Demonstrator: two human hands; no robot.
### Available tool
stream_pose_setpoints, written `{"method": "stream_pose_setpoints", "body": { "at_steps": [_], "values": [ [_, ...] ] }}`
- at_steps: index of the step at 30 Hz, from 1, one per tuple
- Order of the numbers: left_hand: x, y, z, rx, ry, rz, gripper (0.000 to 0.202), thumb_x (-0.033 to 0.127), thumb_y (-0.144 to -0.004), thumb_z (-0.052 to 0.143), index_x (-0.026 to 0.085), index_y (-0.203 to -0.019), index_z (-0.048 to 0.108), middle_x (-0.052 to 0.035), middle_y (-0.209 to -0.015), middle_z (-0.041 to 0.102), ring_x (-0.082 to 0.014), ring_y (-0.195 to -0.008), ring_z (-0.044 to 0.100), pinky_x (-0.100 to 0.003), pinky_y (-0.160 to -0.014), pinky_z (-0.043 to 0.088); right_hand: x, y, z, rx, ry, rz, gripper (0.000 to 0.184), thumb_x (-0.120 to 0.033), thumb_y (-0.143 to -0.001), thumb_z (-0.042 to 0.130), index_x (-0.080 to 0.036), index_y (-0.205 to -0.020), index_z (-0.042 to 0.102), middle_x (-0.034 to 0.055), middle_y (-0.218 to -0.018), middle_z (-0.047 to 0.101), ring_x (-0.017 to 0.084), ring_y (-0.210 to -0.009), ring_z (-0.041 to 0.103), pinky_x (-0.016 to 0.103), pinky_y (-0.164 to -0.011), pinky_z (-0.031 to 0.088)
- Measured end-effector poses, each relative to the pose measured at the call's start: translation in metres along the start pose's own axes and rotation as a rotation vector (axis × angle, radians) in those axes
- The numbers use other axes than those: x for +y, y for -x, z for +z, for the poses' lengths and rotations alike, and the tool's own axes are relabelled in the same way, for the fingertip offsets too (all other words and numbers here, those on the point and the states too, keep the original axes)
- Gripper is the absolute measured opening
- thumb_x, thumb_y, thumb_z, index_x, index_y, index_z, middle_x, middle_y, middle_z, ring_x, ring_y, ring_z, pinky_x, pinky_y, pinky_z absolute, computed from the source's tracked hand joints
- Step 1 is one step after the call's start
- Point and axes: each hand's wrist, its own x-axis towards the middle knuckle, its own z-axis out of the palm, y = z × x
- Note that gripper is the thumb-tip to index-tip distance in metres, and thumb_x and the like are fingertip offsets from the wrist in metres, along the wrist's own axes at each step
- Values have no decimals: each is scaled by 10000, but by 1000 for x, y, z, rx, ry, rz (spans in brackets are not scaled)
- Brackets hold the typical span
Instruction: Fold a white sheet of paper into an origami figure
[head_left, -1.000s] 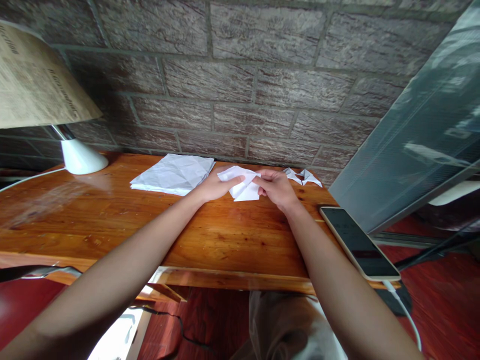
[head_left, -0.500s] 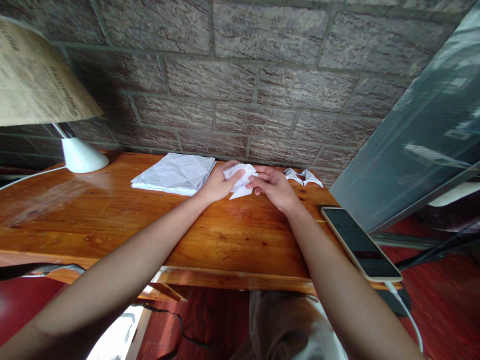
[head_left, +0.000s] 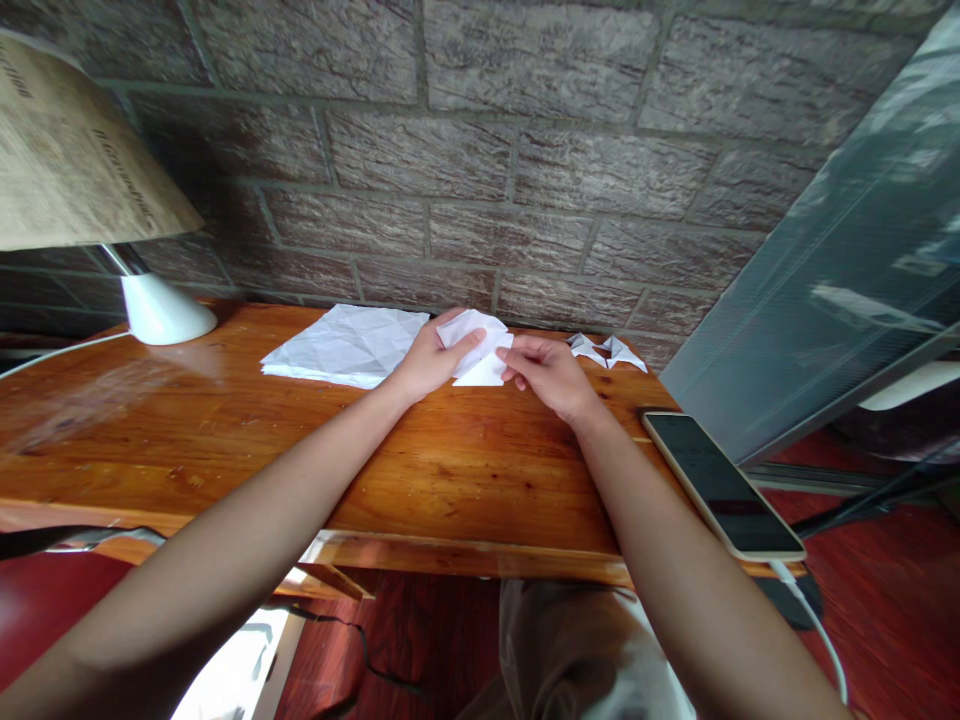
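Observation:
A small white piece of folded paper (head_left: 480, 350) is held just above the far side of the wooden table (head_left: 225, 430). My left hand (head_left: 429, 362) pinches its left part with thumb and fingers closed on it. My right hand (head_left: 551, 375) grips the paper's right edge with curled fingers. The two hands almost meet over the paper.
A stack of creased white sheets (head_left: 345, 346) lies left of the hands. Small folded paper shapes (head_left: 607, 351) sit to the right by the brick wall. A phone (head_left: 721, 483) with a cable rests at the table's right edge. A lamp (head_left: 154, 300) stands far left; a glass panel (head_left: 840, 260) leans right.
Both hands have drawn the paper slightly farther from me toward the wall, and its shape in the fingers has changed, looking more gathered than one second ago.

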Motion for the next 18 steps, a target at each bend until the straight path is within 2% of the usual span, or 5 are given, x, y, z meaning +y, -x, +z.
{"method": "stream_pose_setpoints", "body": {
  "at_steps": [5, 10, 13, 18],
  "values": [
    [0, 0, -3, -93, -135, 76, 335, 482, -842, 651, 161, -937, 661, -32, -861, 696, -172, -782, 608, -268, -713, 479, 2, 0, -2, 56, 56, -38, 421, -561, -684, 808, -169, -749, 671, -11, -585, 615, 85, -484, 440, 248, -485, 352],
    [-6, 0, -5, -157, -199, 89, 357, 512, -861, 617, 168, -947, 656, -33, -889, 699, -176, -797, 610, -263, -717, 470, 7, -2, -3, 54, 88, -81, 361, -522, -733, 769, -176, -753, 668, -23, -570, 591, 85, -459, 424, 254, -482, 346],
    [-8, 0, -4, -140, -232, 90, 356, 510, -874, 594, 173, -979, 644, -29, -895, 695, -178, -801, 613, -263, -725, 467, 7, -1, -1, 68, 81, -95, 362, -518, -733, 764, -180, -831, 680, -25, -618, 611, 87, -478, 454, 246, -470, 359],
    [-6, 0, -4, -78, -246, 123, 320, 459, -881, 592, 177, -1030, 621, -48, -1009, 706, -200, -943, 634, -285, -859, 477, 2, 1, 5, 22, 42, -121, 479, -532, -655, 837, -185, -953, 691, 18, -825, 694, 109, -598, 558, 232, -485, 417]
  ]
}}
